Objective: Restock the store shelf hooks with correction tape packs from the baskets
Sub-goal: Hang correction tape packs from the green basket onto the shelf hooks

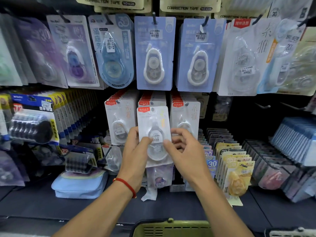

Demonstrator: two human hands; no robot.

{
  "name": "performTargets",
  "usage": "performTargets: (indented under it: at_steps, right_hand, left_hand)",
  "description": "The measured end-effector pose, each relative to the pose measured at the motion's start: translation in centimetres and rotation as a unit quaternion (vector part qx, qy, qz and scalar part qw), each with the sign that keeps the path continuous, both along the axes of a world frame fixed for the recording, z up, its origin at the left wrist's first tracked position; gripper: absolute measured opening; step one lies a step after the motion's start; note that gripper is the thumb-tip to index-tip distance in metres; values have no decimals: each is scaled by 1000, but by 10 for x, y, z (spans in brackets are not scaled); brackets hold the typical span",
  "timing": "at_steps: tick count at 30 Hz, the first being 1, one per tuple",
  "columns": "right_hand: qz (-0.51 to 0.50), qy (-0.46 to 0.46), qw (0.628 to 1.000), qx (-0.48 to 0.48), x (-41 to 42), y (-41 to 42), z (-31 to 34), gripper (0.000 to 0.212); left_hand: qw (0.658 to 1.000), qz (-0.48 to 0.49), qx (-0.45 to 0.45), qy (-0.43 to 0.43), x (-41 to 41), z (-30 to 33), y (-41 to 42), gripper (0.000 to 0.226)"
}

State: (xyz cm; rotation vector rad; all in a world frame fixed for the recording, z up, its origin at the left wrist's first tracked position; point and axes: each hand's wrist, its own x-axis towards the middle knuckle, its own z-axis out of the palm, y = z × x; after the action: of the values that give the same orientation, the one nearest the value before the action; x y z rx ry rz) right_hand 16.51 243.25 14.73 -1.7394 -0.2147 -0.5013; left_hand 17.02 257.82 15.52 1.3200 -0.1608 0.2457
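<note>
A white correction tape pack [153,124] with a red top tab is held up in front of the middle lower hook row. My left hand [136,149] grips its lower left edge, thumb on the front. My right hand [183,151] pinches its lower right side with thumb and fingers. Behind it hang three rows of the same white packs, the left row [119,117], the middle row [150,100] and the right row [186,115]. The pack's hang hole sits near the middle hook's tip; whether it is on the hook I cannot tell.
Blue correction tape packs [154,53] hang on the upper hooks. A green basket [171,228] sits at the bottom edge, below my arms. A light blue pouch [80,185] lies on the shelf at left. Yellow packs [236,171] stand in racks at right.
</note>
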Motion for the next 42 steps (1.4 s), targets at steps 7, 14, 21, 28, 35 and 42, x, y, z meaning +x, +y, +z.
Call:
performTargets:
  at_steps: [7, 14, 21, 28, 35, 42]
  right_hand:
    - [-45, -39, 994, 89, 8, 17, 10, 24]
    - [-48, -47, 992, 105, 7, 24, 12, 22]
    - [-72, -36, 995, 58, 6, 23, 7, 28]
    - [-170, -65, 974, -137, 5, 16, -5, 39]
    - [-152, 33, 857, -491, -1, -30, -29, 78]
    - [-65, 90, 881, -461, -53, -72, -48, 57]
  left_hand:
    - [997, 50, 51, -24, 3, 3, 7, 44]
    - [988, 89, 113, -53, 1, 1, 10, 47]
    - [977, 146, 149, -52, 0, -5, 5, 47]
    - [929, 195, 303, -80, 6, -13, 8, 55]
    - [806, 151, 549, -164, 14, -27, 4, 73]
    - [759, 123, 627, -126, -19, -37, -1, 66]
